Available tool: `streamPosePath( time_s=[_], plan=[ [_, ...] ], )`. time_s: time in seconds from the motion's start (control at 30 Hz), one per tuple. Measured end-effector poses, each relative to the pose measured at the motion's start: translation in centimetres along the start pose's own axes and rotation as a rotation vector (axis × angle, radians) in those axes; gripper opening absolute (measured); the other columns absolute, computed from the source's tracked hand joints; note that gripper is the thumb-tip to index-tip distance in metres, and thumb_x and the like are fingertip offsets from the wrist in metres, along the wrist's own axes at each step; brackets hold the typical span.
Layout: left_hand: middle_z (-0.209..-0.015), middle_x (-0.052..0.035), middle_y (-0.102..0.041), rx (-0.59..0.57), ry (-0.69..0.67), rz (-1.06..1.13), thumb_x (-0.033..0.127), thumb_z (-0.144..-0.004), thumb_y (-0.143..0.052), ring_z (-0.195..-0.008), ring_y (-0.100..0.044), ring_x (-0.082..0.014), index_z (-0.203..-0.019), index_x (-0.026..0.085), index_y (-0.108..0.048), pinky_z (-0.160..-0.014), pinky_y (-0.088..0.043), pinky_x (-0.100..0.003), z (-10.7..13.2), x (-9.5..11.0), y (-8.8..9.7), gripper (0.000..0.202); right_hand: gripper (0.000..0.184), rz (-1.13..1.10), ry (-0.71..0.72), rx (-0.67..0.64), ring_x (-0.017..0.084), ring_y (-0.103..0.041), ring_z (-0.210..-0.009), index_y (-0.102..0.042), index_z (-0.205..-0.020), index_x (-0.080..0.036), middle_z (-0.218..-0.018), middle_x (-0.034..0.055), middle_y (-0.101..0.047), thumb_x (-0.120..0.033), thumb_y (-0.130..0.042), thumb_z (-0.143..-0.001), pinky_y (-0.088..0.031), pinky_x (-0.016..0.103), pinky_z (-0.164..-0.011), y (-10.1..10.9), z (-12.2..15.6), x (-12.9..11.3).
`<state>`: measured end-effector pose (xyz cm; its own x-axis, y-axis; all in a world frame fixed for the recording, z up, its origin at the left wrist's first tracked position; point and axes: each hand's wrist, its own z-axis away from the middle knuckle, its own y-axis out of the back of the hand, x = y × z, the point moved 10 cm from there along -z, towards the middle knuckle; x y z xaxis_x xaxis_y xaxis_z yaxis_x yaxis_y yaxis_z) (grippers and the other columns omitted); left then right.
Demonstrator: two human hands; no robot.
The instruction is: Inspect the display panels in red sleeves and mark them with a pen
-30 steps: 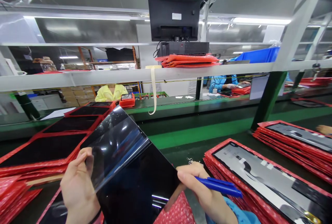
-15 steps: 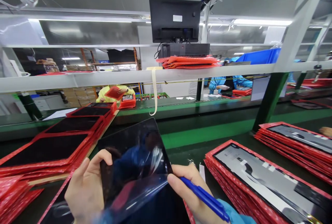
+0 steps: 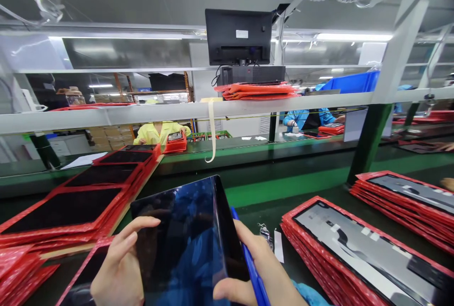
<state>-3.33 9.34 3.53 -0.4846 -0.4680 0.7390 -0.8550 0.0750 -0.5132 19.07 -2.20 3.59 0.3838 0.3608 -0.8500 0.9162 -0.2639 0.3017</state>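
Observation:
A glossy black tablet screen (image 3: 177, 244) is tilted up in front of me, with reflections across its face. My left hand (image 3: 118, 263) grips its left edge, the thumb and index finger resting at the front. At the right edge, my right hand (image 3: 260, 263) holds the screen, its thumb lying over the lower right part of the face. A blue pen (image 3: 254, 273) is also held in that hand, pointing upward beside the screen. A lengthwise line runs down the right of the face; whether it is the clear film's edge I cannot tell.
Red padded sleeves with black screens (image 3: 64, 209) lie in a row at left. Stacks of red sleeves topped by grey panels (image 3: 362, 240) stand at right. Tape (image 3: 212, 131) hangs from the white rail (image 3: 159, 112). A person in yellow (image 3: 156, 132) works across the bench.
The loose clear film no longer bulges off the screen's lower face. My right hand has shifted its thumb onto the face, and the pen has swung more upright. The view has tilted slightly up.

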Motion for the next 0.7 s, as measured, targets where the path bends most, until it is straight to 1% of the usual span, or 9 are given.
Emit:
streamPosePath(
  time_s=[0.03,0.1,0.17,0.23,0.3,0.4,0.5,0.57,0.7],
  plan=[
    [-0.076,0.0002,-0.075,-0.007,-0.026,-0.010,0.032,-0.063,-0.065,-0.079,-0.066,-0.0199,-0.055,0.024,-0.071,-0.076,-0.050,-0.027,0.0,0.2,-0.1,0.013,0.091,0.022,0.057,0.014,0.032,-0.060,-0.118,-0.042,-0.143,-0.027,-0.131,0.0094,-0.063,-0.039,-0.085,-0.064,-0.048,0.039,-0.100,0.0,0.0,-0.2],
    [-0.073,0.0004,-0.075,0.001,-0.106,-0.030,0.030,-0.063,-0.065,-0.074,-0.067,-0.0203,-0.051,0.026,-0.070,-0.073,-0.049,-0.030,0.0,1.1,-0.1,0.013,0.112,0.116,0.282,0.060,0.034,-0.044,-0.134,-0.013,-0.153,-0.028,-0.153,0.0136,-0.038,-0.034,-0.084,-0.067,-0.043,0.042,-0.107,0.0,0.2,-1.5],
    [-0.069,0.0010,-0.075,0.028,-0.199,-0.068,0.028,-0.063,-0.064,-0.069,-0.066,-0.0203,-0.051,0.027,-0.070,-0.073,-0.050,-0.032,0.1,2.2,-0.2,0.014,0.116,0.232,0.556,0.114,0.035,-0.029,-0.141,-0.002,-0.153,-0.031,-0.159,0.0118,-0.020,-0.030,-0.083,-0.070,-0.038,0.046,-0.110,-0.1,1.0,-3.3],
    [-0.065,0.0027,-0.074,0.049,-0.283,-0.120,0.026,-0.062,-0.066,-0.064,-0.066,-0.0198,-0.049,0.029,-0.070,-0.069,-0.051,-0.032,0.3,3.2,-0.4,0.014,0.107,0.336,0.726,0.112,0.035,-0.022,-0.143,-0.007,-0.153,-0.033,-0.158,0.0085,-0.025,-0.029,-0.079,-0.074,-0.031,0.053,-0.112,-0.8,1.9,-4.2],
    [-0.060,0.0030,-0.073,0.017,-0.307,-0.181,0.027,-0.060,-0.068,-0.058,-0.066,-0.0186,-0.050,0.029,-0.072,-0.060,-0.052,-0.028,0.4,3.5,-1.0,0.010,0.093,0.359,0.723,0.102,0.034,-0.022,-0.144,-0.016,-0.152,-0.033,-0.153,0.0069,-0.038,-0.031,-0.074,-0.079,-0.029,0.056,-0.112,-1.0,2.1,-4.2],
    [-0.053,0.0012,-0.071,-0.074,-0.299,-0.233,0.030,-0.056,-0.072,-0.048,-0.065,-0.0162,-0.055,0.030,-0.075,-0.047,-0.051,-0.021,0.4,3.2,-1.7,0.004,0.067,0.245,0.638,0.215,0.032,-0.031,-0.142,-0.033,-0.145,-0.032,-0.143,0.0067,-0.053,-0.033,-0.065,-0.085,-0.044,0.049,-0.104,0.1,2.3,-4.1],
    [-0.051,-0.0012,-0.070,-0.112,-0.326,-0.258,0.025,-0.053,-0.075,-0.043,-0.064,-0.0164,-0.054,0.030,-0.076,-0.044,-0.051,-0.019,0.7,2.9,-1.7,0.005,0.054,0.123,0.667,0.424,0.026,-0.049,-0.130,-0.045,-0.130,-0.036,-0.116,0.0024,-0.072,-0.010,-0.058,-0.084,-0.052,0.044,-0.094,1.7,3.2,-4.2],
    [-0.050,-0.0033,-0.070,-0.135,-0.341,-0.271,0.024,-0.051,-0.076,-0.041,-0.063,-0.0180,-0.053,0.029,-0.076,-0.042,-0.051,-0.022,1.0,2.7,-1.8,0.006,0.057,0.076,0.678,0.544,0.023,-0.058,-0.116,-0.050,-0.119,-0.037,-0.096,-0.0007,-0.077,0.003,-0.053,-0.080,-0.052,0.043,-0.088,2.6,3.6,-3.9],
    [-0.050,-0.0028,-0.070,-0.145,-0.350,-0.247,0.030,-0.055,-0.078,-0.044,-0.064,-0.0170,-0.053,0.030,-0.076,-0.045,-0.052,-0.022,2.3,2.5,-2.5,0.003,0.046,-0.001,0.683,0.660,0.025,-0.060,-0.099,-0.052,-0.105,-0.035,-0.077,-0.0007,-0.074,0.003,-0.053,-0.080,-0.049,0.046,-0.084,3.8,3.8,-3.4]
  ],
)
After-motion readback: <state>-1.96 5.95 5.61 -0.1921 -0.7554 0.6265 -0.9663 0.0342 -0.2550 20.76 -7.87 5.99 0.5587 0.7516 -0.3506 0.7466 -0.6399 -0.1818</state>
